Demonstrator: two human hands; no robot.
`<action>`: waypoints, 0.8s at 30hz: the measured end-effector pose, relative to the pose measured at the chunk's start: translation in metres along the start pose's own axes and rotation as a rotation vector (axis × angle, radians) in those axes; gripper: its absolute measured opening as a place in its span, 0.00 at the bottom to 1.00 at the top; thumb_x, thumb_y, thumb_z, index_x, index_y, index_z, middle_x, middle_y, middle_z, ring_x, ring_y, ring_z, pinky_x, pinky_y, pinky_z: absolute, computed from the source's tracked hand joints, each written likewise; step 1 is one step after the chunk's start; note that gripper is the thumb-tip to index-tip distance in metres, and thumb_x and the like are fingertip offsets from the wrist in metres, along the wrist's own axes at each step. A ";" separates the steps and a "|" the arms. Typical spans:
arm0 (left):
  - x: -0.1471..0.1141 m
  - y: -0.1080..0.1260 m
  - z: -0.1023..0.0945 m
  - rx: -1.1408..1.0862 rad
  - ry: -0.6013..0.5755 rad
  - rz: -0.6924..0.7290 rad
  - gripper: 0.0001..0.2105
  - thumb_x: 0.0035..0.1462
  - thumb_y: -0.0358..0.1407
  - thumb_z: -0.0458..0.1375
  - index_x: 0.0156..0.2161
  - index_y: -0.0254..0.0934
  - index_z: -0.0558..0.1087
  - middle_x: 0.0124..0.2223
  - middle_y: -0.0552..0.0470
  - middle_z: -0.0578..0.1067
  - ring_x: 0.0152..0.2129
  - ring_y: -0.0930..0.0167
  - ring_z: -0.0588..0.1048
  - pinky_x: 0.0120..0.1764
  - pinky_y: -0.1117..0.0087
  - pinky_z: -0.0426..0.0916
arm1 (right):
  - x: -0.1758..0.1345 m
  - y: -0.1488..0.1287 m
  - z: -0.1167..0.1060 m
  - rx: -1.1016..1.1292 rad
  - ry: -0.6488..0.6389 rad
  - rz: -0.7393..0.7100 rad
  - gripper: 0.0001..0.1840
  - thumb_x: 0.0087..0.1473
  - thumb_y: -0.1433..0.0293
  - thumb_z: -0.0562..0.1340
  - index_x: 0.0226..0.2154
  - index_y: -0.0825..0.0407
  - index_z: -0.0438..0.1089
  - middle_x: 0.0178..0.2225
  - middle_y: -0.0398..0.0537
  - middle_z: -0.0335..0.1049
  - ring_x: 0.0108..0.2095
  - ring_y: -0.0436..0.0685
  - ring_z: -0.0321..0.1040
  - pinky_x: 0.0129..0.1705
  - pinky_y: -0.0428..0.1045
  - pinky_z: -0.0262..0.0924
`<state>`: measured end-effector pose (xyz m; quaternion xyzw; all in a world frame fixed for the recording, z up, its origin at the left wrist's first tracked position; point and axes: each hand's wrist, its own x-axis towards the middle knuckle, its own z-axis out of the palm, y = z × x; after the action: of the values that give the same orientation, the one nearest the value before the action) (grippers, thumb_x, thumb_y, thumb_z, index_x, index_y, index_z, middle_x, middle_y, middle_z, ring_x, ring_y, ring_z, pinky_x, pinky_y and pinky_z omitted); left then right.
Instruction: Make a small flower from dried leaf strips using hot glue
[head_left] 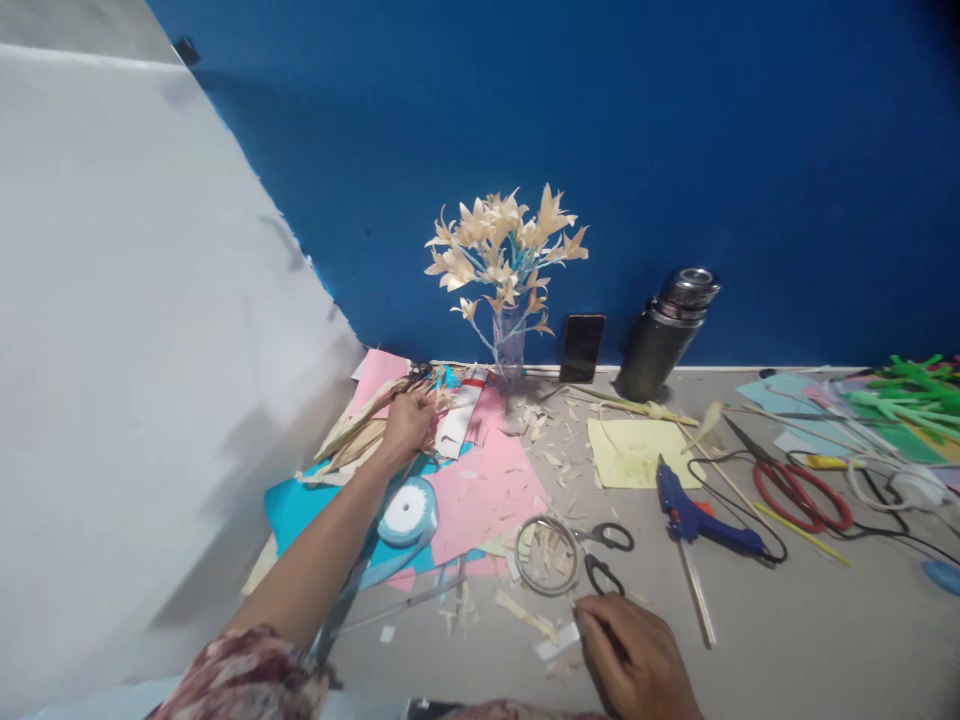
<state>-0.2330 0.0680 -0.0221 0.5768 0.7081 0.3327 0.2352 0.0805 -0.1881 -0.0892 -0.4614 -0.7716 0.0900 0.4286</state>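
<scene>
While dried husks (361,447) are lying just left of the left hand (409,425), the half-curled right hand (641,650) is resting near black-handled scissors (598,533); cannot tell what either is gripping.

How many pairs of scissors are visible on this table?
2: a red-handled pair right of the glue gun, and a black-handled pair just beyond the right hand. Others may be hidden under the dry strips.

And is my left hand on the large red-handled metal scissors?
No, your left hand is at the pale dried leaf-like strips, while those scissors lie far to its right.
</scene>
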 end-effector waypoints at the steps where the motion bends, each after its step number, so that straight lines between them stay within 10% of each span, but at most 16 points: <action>1: 0.000 -0.001 -0.001 0.049 -0.001 0.021 0.06 0.46 0.30 0.54 0.25 0.34 0.74 0.21 0.50 0.74 0.22 0.67 0.74 0.27 0.71 0.63 | 0.001 -0.001 0.000 0.003 -0.001 0.000 0.06 0.60 0.76 0.58 0.38 0.50 0.69 0.26 0.45 0.75 0.25 0.52 0.73 0.30 0.45 0.64; 11: -0.004 0.015 -0.007 0.426 0.064 0.079 0.05 0.50 0.31 0.57 0.28 0.36 0.75 0.31 0.44 0.79 0.32 0.63 0.76 0.34 0.70 0.63 | 0.006 -0.007 -0.004 0.032 0.005 0.037 0.06 0.61 0.76 0.57 0.37 0.50 0.69 0.27 0.44 0.75 0.25 0.51 0.72 0.30 0.45 0.63; 24: -0.019 0.032 -0.037 0.362 0.065 0.165 0.11 0.57 0.32 0.51 0.32 0.35 0.75 0.32 0.45 0.79 0.32 0.65 0.76 0.34 0.70 0.64 | 0.001 -0.005 -0.003 0.055 -0.009 0.093 0.07 0.61 0.74 0.57 0.36 0.51 0.71 0.27 0.44 0.74 0.25 0.51 0.72 0.31 0.45 0.62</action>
<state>-0.2345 0.0454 0.0256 0.6545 0.7139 0.2366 0.0766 0.0792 -0.1909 -0.0840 -0.4843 -0.7486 0.1329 0.4329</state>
